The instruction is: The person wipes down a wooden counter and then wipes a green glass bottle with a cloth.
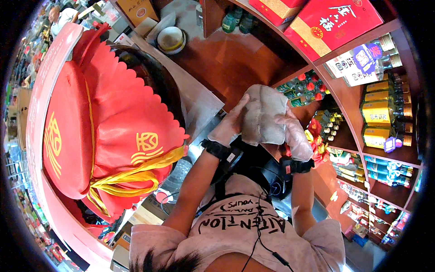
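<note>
A folded grey-brown cloth [264,115] with crease lines down its face is spread between my two hands, in front of my chest. My left hand [230,123], in a thin translucent glove, grips its left side. On the right edge, my gloved right hand [296,134] has its thumb lying over the cloth and its other fingers partly hidden. Both wrists carry black straps with small devices. Beyond the cloth lies a reddish-brown wooden shelf surface [234,59].
At left, a dark glazed jar [170,85] wears a red cloth cover [122,112] tied with yellow ribbon. Bowls [170,38] are stacked behind it. Green bottles [229,23] stand in a compartment. Red gift boxes [334,23] and yellow-labelled bottles [375,112] fill shelves at right.
</note>
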A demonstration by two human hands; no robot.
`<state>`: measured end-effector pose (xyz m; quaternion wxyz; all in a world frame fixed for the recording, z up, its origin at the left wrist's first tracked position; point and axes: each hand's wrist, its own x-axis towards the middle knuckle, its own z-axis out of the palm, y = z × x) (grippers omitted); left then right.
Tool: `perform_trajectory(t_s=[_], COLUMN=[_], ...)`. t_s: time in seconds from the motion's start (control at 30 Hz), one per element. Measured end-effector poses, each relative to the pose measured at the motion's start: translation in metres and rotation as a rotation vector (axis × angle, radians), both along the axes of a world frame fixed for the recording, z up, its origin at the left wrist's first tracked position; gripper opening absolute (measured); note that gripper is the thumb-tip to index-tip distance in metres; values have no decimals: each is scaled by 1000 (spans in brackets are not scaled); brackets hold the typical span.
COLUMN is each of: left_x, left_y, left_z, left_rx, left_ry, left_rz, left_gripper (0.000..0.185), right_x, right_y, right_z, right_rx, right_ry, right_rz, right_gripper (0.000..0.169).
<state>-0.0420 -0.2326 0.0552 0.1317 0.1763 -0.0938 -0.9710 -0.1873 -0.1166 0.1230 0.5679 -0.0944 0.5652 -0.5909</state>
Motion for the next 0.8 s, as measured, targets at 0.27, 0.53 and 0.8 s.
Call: perform_trajectory(t_s=[0.27, 0.53, 0.8], left_x=[4, 15, -8], left_y=[-4, 3, 11], left_z=[2, 33, 2], left_rx=[18, -262, -172], left_ry=[-110, -207, -73], left_rz=[57, 173, 256], left_gripper=[68, 62, 66], right_x=[-17, -20, 25], right_y=[-9, -26, -40], right_z=[-13, -41, -18], right_rx=[18, 162, 183], right_ry=[138, 1237, 1166], right_rz=[92, 349, 338], right_gripper=[66, 51, 55])
